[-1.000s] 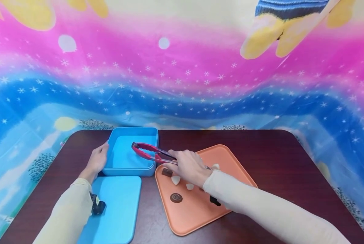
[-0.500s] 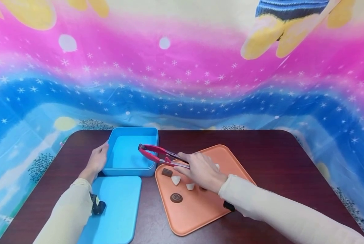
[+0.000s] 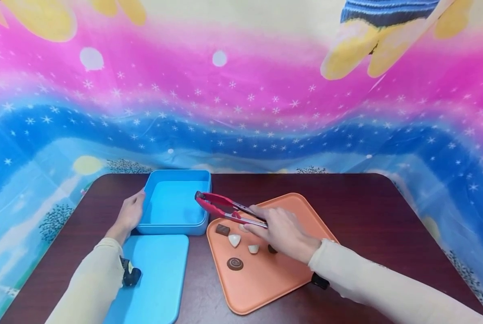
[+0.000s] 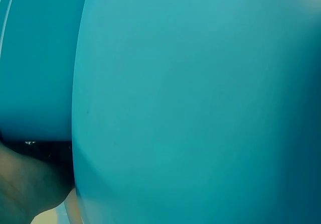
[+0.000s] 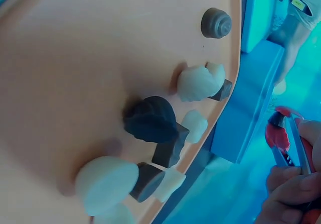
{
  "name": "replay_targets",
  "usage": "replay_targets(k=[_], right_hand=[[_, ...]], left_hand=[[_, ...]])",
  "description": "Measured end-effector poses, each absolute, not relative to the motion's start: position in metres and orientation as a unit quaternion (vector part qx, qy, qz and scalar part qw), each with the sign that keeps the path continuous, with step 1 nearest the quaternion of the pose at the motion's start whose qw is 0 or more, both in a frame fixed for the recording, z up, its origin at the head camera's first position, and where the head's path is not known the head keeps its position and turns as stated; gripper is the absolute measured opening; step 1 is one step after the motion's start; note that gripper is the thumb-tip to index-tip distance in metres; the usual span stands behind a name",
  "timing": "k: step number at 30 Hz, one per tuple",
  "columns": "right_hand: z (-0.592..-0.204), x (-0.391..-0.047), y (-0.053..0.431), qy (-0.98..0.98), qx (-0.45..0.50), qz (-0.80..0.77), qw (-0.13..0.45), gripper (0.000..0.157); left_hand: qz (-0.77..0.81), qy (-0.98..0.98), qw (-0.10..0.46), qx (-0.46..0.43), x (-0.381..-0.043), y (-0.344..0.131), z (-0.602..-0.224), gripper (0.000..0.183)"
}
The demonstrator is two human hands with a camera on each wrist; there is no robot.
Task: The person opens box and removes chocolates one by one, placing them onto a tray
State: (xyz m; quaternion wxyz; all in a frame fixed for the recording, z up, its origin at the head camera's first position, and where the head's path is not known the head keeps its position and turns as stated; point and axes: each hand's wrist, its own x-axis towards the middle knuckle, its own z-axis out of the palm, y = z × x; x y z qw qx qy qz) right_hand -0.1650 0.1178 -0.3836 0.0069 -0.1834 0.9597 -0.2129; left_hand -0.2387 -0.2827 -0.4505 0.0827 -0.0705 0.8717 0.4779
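My left hand (image 3: 130, 211) holds the left wall of a blue open box (image 3: 174, 228), its fingers partly hidden by the box. My right hand (image 3: 283, 229) grips metal tongs with red tips (image 3: 215, 204), which slant left over the box's right rim. Something dark shows between the tips, also in the right wrist view, where the tongs (image 5: 281, 138) are at the right. Under my right hand lies an orange tray (image 3: 245, 297) with several chocolates: a round spiral one (image 3: 235, 263), a dark rectangular one (image 3: 222, 230) and white pieces (image 3: 234, 240). My hand hides part of the tray.
A flat blue lid (image 3: 160, 270) lies in front of the box, under my left forearm. The box stands at the far left of the dark wooden table (image 3: 363, 202), close to the tray's left corner. A patterned cloth (image 3: 245, 112) hangs behind the table.
My right hand and the tongs have moved right, from over the middle of the box to its right rim, uncovering chocolates on the tray. My left hand has stayed at the box.
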Motion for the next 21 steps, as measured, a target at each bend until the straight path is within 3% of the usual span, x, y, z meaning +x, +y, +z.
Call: replay_targets(k=[6,21], right_hand=[[-0.388,-0.16,0.13,0.961,-0.183,-0.206,-0.008,0.054],[-0.393,-0.142,0.165,0.962,-0.169,-0.213,-0.018,0.054]], left_hand=[[0.485,0.867,0.091,-0.071,-0.238,-0.281,-0.451,0.064],[0.488,0.864,0.094,-0.08,-0.24,-0.282,-0.448,0.064]])
